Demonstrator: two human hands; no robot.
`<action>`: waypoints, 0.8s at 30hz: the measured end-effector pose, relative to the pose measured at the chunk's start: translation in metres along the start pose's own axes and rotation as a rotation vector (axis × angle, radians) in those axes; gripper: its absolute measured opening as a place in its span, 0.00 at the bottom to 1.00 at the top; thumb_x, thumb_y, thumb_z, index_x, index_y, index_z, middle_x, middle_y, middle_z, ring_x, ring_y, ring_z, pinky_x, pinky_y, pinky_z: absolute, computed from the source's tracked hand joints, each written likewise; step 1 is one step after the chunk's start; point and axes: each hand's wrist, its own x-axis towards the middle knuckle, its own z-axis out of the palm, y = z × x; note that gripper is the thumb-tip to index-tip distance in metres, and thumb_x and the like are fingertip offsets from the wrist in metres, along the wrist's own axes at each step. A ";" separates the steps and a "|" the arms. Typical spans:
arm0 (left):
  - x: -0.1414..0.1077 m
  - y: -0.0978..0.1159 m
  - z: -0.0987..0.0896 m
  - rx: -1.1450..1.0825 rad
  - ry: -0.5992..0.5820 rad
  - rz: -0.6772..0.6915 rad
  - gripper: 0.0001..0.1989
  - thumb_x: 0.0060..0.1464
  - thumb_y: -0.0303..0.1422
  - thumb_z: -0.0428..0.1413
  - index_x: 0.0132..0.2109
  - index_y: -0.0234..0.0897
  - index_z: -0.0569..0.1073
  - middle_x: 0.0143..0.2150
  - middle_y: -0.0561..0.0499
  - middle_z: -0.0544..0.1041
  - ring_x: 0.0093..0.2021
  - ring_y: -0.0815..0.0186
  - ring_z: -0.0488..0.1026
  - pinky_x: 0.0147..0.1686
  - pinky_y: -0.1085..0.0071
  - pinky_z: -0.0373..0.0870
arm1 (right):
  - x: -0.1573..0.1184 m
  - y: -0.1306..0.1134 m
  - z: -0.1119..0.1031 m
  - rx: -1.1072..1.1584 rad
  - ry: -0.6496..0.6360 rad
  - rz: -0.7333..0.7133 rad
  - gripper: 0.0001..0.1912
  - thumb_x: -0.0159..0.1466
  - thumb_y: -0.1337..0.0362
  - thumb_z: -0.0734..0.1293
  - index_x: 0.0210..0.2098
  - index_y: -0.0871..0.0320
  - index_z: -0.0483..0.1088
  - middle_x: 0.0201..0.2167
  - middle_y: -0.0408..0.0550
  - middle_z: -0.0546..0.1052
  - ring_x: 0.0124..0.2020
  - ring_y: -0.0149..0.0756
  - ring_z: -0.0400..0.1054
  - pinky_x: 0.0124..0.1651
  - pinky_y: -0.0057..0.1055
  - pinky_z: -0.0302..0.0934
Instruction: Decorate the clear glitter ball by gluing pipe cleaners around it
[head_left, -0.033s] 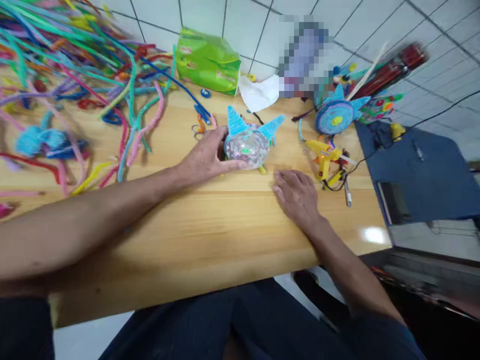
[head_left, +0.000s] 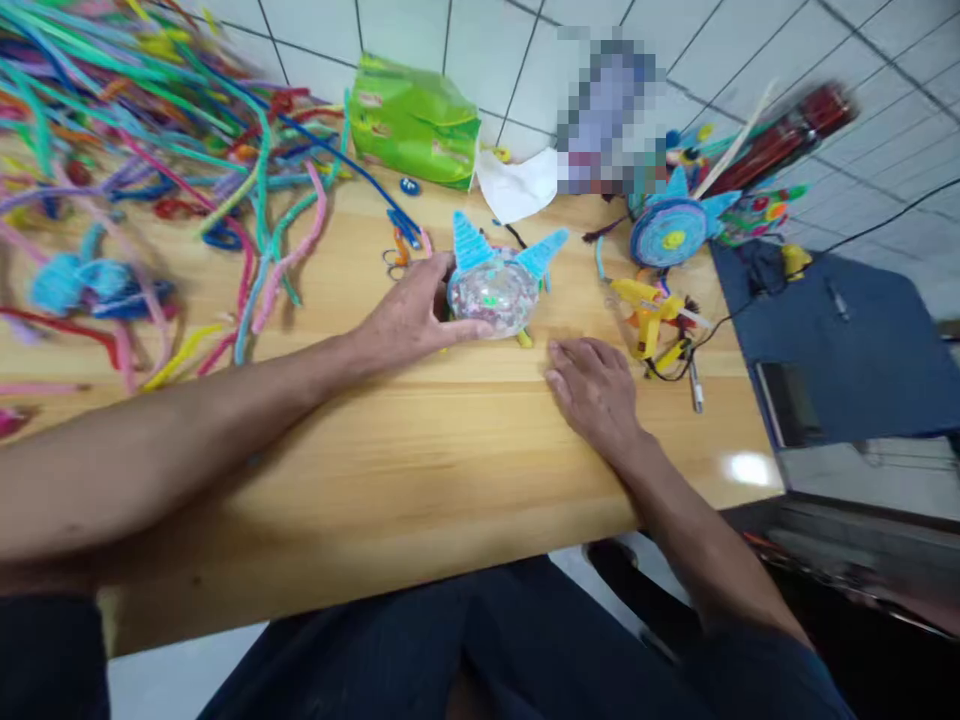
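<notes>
My left hand (head_left: pixel 416 315) is wrapped round the left side of a clear, rounded craft figure (head_left: pixel 491 295), its thumb across the lower front. Two light-blue pointed ears, apparently of wound pipe cleaners, stick up from the figure, and a small yellow bit shows beneath it. What fills the clear dome is speckled and too blurred to name. My right hand (head_left: pixel 596 390) rests palm down on the wooden table to the right of the figure, fingers loosely bent and apart, holding nothing. A yellow glue gun (head_left: pixel 645 305) lies beyond it, farther right.
Many coloured pipe cleaners (head_left: pixel 262 210) spread over the table's left side. Along the back are a green packet (head_left: pixel 412 125), white paper (head_left: pixel 521 185) and scissors (head_left: pixel 397 255). A round blue eared piece (head_left: pixel 671 232) stands back right. A black cord (head_left: pixel 780 285) crosses the right side.
</notes>
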 end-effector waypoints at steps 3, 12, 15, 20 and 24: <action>0.000 0.001 -0.002 0.034 -0.029 -0.004 0.36 0.52 0.53 0.71 0.61 0.41 0.72 0.56 0.43 0.79 0.62 0.44 0.75 0.66 0.43 0.72 | 0.000 0.006 0.007 0.084 0.029 0.058 0.16 0.77 0.61 0.64 0.59 0.55 0.79 0.52 0.56 0.84 0.57 0.51 0.75 0.61 0.49 0.68; -0.001 -0.002 -0.002 0.059 -0.023 -0.008 0.37 0.51 0.55 0.72 0.59 0.41 0.71 0.53 0.45 0.78 0.59 0.45 0.76 0.64 0.44 0.73 | -0.012 0.025 0.022 0.241 0.218 0.250 0.16 0.74 0.61 0.67 0.58 0.52 0.80 0.50 0.56 0.83 0.51 0.51 0.78 0.55 0.52 0.74; -0.001 -0.003 -0.002 0.065 -0.022 0.003 0.38 0.50 0.56 0.72 0.59 0.41 0.71 0.53 0.44 0.78 0.58 0.44 0.76 0.63 0.43 0.73 | -0.010 0.025 0.023 0.254 0.178 0.233 0.16 0.74 0.61 0.67 0.58 0.53 0.81 0.50 0.57 0.83 0.51 0.52 0.77 0.56 0.53 0.73; 0.000 -0.007 -0.001 0.073 -0.022 0.027 0.40 0.51 0.60 0.71 0.60 0.41 0.71 0.54 0.43 0.78 0.60 0.43 0.76 0.64 0.42 0.72 | -0.007 0.021 0.017 0.295 0.181 0.135 0.16 0.75 0.62 0.67 0.58 0.53 0.81 0.50 0.56 0.84 0.51 0.50 0.78 0.57 0.51 0.73; 0.000 -0.008 0.002 0.058 -0.006 0.035 0.39 0.51 0.60 0.72 0.59 0.41 0.71 0.55 0.42 0.78 0.61 0.43 0.76 0.65 0.42 0.71 | -0.008 0.019 0.014 0.302 0.168 0.110 0.17 0.76 0.62 0.67 0.61 0.53 0.80 0.50 0.56 0.84 0.52 0.50 0.78 0.56 0.50 0.73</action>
